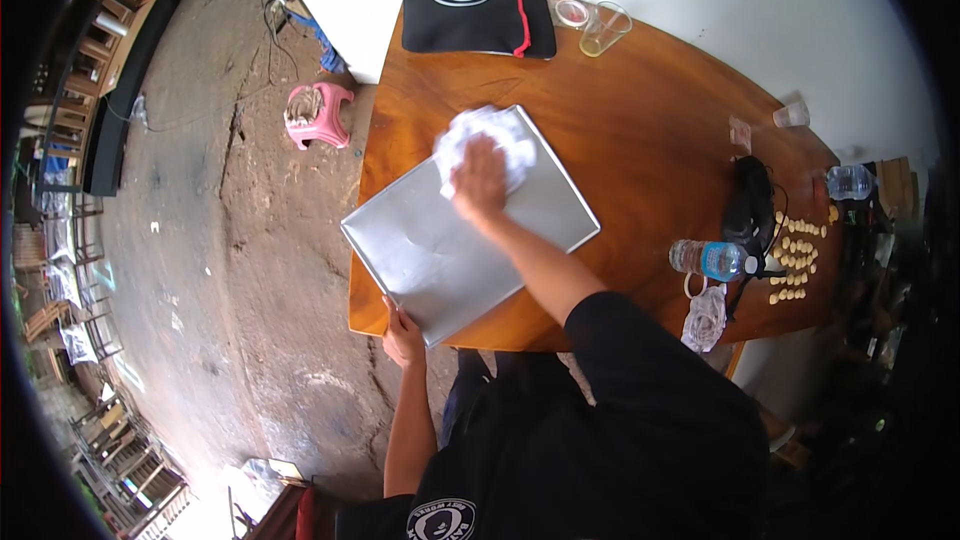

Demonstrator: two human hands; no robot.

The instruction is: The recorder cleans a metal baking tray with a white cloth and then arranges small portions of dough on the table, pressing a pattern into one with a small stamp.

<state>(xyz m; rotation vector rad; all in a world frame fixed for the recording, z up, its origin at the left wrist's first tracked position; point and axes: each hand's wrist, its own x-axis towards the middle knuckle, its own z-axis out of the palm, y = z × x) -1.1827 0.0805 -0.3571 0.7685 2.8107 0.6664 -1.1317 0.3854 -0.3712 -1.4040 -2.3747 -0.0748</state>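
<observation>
A large silver baking tray lies flat on the left part of a brown wooden table. My right hand presses a crumpled white cloth onto the tray's far end. My left hand grips the tray's near corner at the table's front edge, thumb on top.
A black pouch with a red zip, a clear lid and a drinking glass sit at the far edge. At the right are a plastic water bottle, a black object, rows of small pale pieces and a plastic cup. A pink stool stands on the dirt floor.
</observation>
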